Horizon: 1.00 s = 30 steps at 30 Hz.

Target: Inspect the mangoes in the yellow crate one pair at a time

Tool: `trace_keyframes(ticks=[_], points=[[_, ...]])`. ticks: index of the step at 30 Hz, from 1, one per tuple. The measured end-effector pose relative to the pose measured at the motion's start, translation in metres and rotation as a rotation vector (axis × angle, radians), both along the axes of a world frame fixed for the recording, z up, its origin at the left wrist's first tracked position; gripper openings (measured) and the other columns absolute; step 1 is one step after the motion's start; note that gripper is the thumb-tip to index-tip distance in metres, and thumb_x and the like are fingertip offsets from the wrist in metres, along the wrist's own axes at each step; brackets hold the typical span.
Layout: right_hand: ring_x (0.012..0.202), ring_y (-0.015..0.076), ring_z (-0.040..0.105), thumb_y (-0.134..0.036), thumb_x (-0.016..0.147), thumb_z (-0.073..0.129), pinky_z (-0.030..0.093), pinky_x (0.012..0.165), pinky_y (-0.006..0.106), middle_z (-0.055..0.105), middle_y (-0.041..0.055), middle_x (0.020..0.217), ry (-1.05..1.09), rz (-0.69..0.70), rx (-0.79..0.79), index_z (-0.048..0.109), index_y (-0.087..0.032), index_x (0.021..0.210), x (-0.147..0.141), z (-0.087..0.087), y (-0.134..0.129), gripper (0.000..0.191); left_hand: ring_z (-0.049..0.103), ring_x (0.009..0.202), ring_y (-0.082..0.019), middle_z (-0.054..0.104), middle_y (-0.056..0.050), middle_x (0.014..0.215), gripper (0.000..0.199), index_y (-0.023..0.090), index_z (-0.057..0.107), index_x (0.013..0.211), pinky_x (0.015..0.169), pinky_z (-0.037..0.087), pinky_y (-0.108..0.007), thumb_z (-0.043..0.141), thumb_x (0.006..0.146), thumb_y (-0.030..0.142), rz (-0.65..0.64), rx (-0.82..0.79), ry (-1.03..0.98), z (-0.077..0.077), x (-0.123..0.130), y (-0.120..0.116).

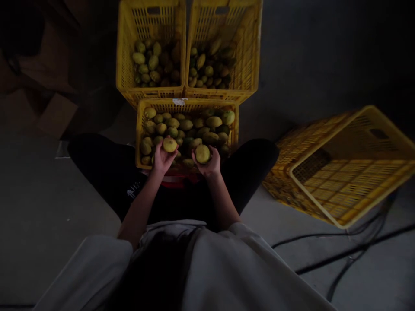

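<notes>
My left hand holds a yellow-green fruit, its fingers curled around the sides and underneath. In my right hand is another yellow-green fruit, gripped from below and from the right. Both hands are apart, above the near part of a yellow crate between my legs. Several green and yellowish fruits fill this crate, and my hands hide some of them.
Two taller yellow crates with fruits inside stand just beyond. At the right, a large yellow crate leans with its opening showing. Black cables cross the floor at lower right. Cardboard boxes sit at the left.
</notes>
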State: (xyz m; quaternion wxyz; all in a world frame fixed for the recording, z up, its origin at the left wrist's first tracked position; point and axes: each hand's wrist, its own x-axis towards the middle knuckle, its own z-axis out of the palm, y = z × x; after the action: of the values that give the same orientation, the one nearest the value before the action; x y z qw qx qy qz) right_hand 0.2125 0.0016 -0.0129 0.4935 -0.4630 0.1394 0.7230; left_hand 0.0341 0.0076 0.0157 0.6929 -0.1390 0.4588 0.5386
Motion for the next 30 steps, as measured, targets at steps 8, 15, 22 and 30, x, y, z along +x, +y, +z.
trace_keyframes(ticks=[8,15,22,30], points=[[0.089,0.0164,0.076,-0.027,0.091,0.066,0.068,0.079,0.031,0.078,-0.0010,0.092,-0.015,-0.064,0.108,0.065,-0.025,0.097,-0.008,0.006,0.004,0.007,0.075,0.096,-0.016,0.077,-0.006,0.110,0.024,0.022,0.069,0.120,0.079,0.060,-0.022,0.057,0.099,0.027,0.026,-0.064,0.055,0.003,0.003,-0.001],[0.077,0.0139,0.074,-0.044,0.095,0.065,0.055,0.052,0.017,0.075,0.0000,0.084,0.018,0.022,0.072,0.065,-0.023,0.095,-0.003,-0.005,0.006,0.021,0.076,0.088,-0.021,0.076,-0.010,0.105,0.033,0.020,0.066,0.129,0.062,0.060,-0.023,0.055,0.104,0.038,-0.024,-0.150,-0.002,0.004,0.005,0.001],[0.076,0.0145,0.073,-0.040,0.094,0.064,0.054,0.054,0.020,0.074,-0.0034,0.083,-0.035,-0.002,0.156,0.060,-0.027,0.094,-0.005,-0.008,0.005,0.014,0.076,0.092,-0.019,0.076,-0.008,0.108,0.028,0.024,0.070,0.123,0.060,0.058,-0.018,0.059,0.101,0.038,-0.010,-0.124,0.037,0.002,0.005,0.001],[0.052,0.0084,0.056,-0.063,0.100,0.052,0.039,0.036,0.016,0.075,0.0014,0.086,0.112,0.089,0.194,0.065,-0.023,0.098,0.003,0.004,0.005,0.042,0.075,0.102,-0.022,0.076,-0.008,0.102,0.036,0.020,0.069,0.116,0.066,0.064,-0.023,0.043,0.109,0.045,0.135,-0.139,-0.007,-0.003,0.003,0.004]])
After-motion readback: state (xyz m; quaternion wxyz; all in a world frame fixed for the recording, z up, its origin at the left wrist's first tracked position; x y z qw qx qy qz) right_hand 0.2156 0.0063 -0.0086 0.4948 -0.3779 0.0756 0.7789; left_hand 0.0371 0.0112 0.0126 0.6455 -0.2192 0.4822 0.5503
